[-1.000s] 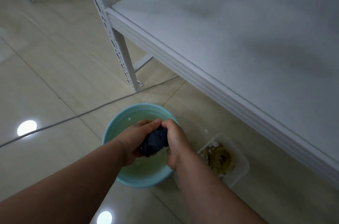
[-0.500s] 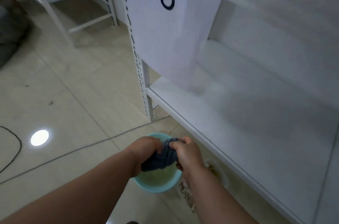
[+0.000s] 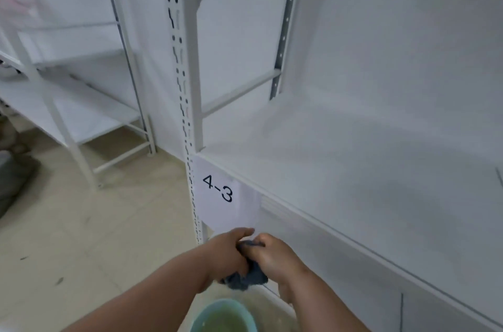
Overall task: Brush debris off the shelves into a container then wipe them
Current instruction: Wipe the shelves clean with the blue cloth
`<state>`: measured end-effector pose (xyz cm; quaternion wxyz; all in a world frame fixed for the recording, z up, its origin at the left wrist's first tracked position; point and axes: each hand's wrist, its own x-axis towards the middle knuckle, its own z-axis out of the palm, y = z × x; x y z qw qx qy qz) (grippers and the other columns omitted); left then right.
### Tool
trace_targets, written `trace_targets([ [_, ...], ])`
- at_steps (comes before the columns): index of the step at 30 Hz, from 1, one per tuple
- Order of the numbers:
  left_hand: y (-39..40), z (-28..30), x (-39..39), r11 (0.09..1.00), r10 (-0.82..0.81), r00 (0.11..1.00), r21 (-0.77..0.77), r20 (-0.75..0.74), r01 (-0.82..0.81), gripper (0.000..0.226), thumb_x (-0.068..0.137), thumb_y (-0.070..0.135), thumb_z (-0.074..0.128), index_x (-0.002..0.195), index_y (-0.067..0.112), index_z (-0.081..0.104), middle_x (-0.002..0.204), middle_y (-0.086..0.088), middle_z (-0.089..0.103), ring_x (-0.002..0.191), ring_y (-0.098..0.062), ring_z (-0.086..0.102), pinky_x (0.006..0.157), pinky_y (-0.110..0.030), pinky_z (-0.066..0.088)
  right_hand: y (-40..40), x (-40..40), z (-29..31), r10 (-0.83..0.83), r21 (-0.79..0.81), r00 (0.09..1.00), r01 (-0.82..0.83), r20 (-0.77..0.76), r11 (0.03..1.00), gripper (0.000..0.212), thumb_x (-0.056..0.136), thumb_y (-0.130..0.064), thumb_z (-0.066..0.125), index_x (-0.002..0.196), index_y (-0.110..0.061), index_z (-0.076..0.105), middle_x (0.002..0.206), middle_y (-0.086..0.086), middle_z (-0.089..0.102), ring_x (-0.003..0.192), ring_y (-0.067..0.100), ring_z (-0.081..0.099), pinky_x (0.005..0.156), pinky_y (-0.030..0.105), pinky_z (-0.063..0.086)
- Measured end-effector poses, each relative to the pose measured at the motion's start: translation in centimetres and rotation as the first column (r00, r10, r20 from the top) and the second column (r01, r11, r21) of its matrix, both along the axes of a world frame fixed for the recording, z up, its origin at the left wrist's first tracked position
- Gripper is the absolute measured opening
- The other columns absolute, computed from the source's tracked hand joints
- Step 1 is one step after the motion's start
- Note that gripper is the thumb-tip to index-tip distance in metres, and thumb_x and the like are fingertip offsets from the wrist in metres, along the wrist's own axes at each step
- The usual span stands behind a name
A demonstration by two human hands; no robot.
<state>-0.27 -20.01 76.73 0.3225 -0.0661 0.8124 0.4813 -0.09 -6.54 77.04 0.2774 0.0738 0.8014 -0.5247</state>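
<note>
So, only the head view to go on, looking down past both forearms at a white metal rack. Both hands are bunched together low in the middle, right in front of the rack's slotted upright (image 3: 183, 103). The left hand (image 3: 227, 252) has its fingers curled tight round a dark blue-grey cloth (image 3: 246, 278), thumb up top pointing toward the other hand. The right hand (image 3: 272, 255) is clamped on the same cloth from the other side, knuckles toward the camera. Most of the cloth is squashed between the two fists, with a wad hanging out underneath them. It looks twisted, though the blur makes that hard to say for sure.

Straight below the hands, cut off by the bottom edge, sits a light teal basin (image 3: 202, 316) holding murky yellowish-green water (image 3: 228, 320). It stands on the beige tiled floor (image 3: 81, 222), just in front of the rack.

A white paper label (image 3: 220, 191) marked "4-3" hangs off the front edge of the shelf (image 3: 353, 168) at its left corner, just above the hands. The shelf surface is plain white and runs off to the right. Another white rack (image 3: 68, 103) stands further back on the left, and something dark grey (image 3: 13, 182) lies on the floor at the far left edge, too blurry to name.
</note>
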Motion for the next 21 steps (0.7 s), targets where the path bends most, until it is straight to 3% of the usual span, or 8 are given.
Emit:
trace_targets([
  [2, 0.9, 3.0, 0.0, 0.997, -0.062, 0.992, -0.053, -0.106, 0.057, 0.058, 0.072, 0.002, 0.06, 0.12, 0.035, 0.055, 0.097, 0.001, 0.067, 0.078, -0.014, 0.065, 0.065, -0.024, 0.053, 0.5, 0.0, 3.4, 0.023, 0.014, 0.999, -0.022, -0.034, 1.0, 0.013, 0.088, -0.029, 0.062, 0.08, -0.019, 0.059, 0.08, 0.002, 0.064, 0.07, 0.014, 0.058, 0.06, 0.024, 0.044],
  [4, 1.6, 5.7, 0.2, 0.991, -0.075, 0.98, -0.121, -0.187, 0.053, 0.036, 0.072, 0.008, 0.062, 0.101, 0.03, 0.063, 0.094, 0.001, 0.068, 0.085, -0.015, 0.065, 0.074, -0.026, 0.054, 1.4, 0.1, 6.2, 0.016, 0.053, 0.996, -0.012, -0.084, 0.999, 0.021, 0.082, -0.035, 0.067, 0.086, -0.017, 0.058, 0.086, 0.005, 0.064, 0.075, 0.018, 0.059, 0.063, 0.028, 0.044],
  [6, 2.3, 8.2, 0.5, 0.987, -0.09, 0.965, -0.155, -0.246, 0.052, 0.026, 0.074, 0.01, 0.061, 0.096, 0.025, 0.065, 0.095, -0.001, 0.068, 0.087, -0.015, 0.063, 0.077, -0.028, 0.052, 2.6, 0.3, 8.6, 0.032, 0.084, 0.988, -0.02, -0.15, 0.996, 0.026, 0.079, -0.035, 0.071, 0.086, -0.017, 0.055, 0.087, 0.005, 0.062, 0.075, 0.017, 0.057, 0.063, 0.027, 0.043],
  [13, 4.4, 15.7, 1.5, 0.995, -0.027, 0.919, -0.099, -0.393, -0.013, 0.033, 0.079, 0.001, 0.051, 0.091, 0.026, 0.07, 0.092, 0.002, 0.07, 0.088, -0.013, 0.065, 0.071, -0.019, 0.054, 7.3, 1.5, 16.6, 0.103, 0.136, 0.955, -0.067, -0.277, 0.988, 0.022, 0.081, -0.01, 0.07, 0.101, -0.011, 0.063, 0.098, 0.008, 0.067, 0.08, 0.015, 0.061, 0.071, 0.025, 0.051],
  [17, 6.4, 20.1, 1.9, 0.991, -0.032, 0.871, -0.132, -0.49, -0.037, 0.039, 0.079, 0.003, 0.043, 0.086, 0.03, 0.07, 0.093, -0.001, 0.07, 0.09, -0.018, 0.064, 0.076, -0.027, 0.055, 9.1, 2.0, 21.5, 0.15, 0.24, 0.914, -0.06, -0.378, 0.969, 0.006, 0.083, -0.009, 0.063, 0.085, -0.014, 0.06, 0.087, 0.004, 0.061, 0.078, 0.016, 0.055, 0.068, 0.025, 0.046],
  [19, 6.9, 22.4, 1.4, 0.978, -0.016, 0.807, -0.175, -0.591, -0.109, 0.041, 0.073, 0.009, 0.039, 0.073, 0.04, 0.067, 0.093, -0.001, 0.067, 0.095, -0.023, 0.061, 0.081, -0.033, 0.055, 9.8, 2.0, 23.8, 0.145, 0.283, 0.882, -0.013, -0.449, 0.959, 0.011, 0.086, -0.014, 0.061, 0.078, -0.017, 0.053, 0.087, 0.004, 0.058, 0.078, 0.017, 0.052, 0.066, 0.026, 0.042],
  [21, 7.4, 24.9, 1.1, 0.977, 0.061, 0.75, -0.115, -0.659, -0.181, 0.044, 0.072, 0.011, 0.038, 0.078, 0.042, 0.068, 0.097, -0.001, 0.065, 0.096, -0.024, 0.061, 0.085, -0.038, 0.054, 10.4, 2.0, 26.0, 0.084, 0.253, 0.841, 0.064, -0.535, 0.965, 0.016, 0.089, -0.019, 0.058, 0.076, -0.019, 0.049, 0.084, 0.001, 0.054, 0.074, 0.015, 0.049, 0.061, 0.025, 0.038],
])
